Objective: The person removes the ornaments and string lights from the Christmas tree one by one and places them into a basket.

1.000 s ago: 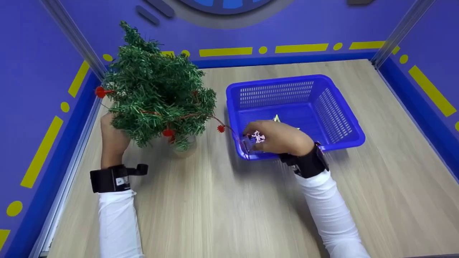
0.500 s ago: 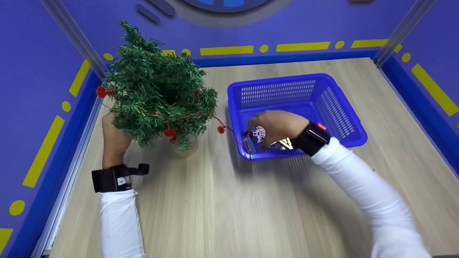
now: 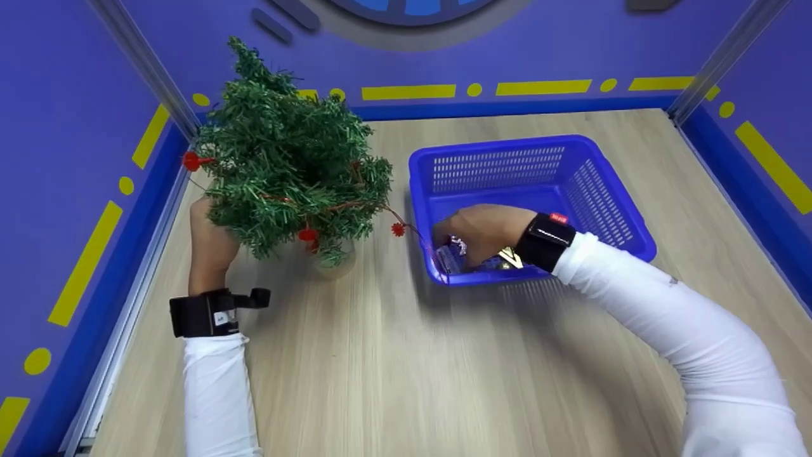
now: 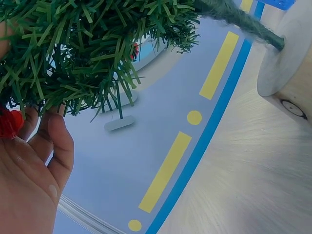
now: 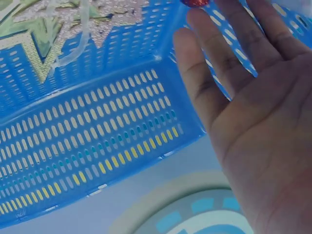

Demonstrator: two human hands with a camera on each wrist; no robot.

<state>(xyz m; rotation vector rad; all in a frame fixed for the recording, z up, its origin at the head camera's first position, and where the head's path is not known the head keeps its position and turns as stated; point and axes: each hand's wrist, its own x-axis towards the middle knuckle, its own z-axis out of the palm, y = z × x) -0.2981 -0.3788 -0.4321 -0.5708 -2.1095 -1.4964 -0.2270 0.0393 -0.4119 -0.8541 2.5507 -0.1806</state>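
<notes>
A small green Christmas tree stands on a wooden base at the left. Its left branches are gripped by my left hand, fingertips partly hidden in the needles. A red wire garland with red beads runs from the tree over the rim of the blue basket. Down in that basket is my right hand, fingers extended in the right wrist view, near a red glittery ball. Beside it lie a pink glitter snowflake, a gold star and a clear plastic box.
The basket's slotted walls rise around the right hand. Behind the table stands a purple-blue panel with yellow dashes, and a metal rail follows the left edge.
My right hand has moved lower among the ornaments, and its forearm has swung out to the right, uncovering the gold star. The left hand keeps its place at the tree.
</notes>
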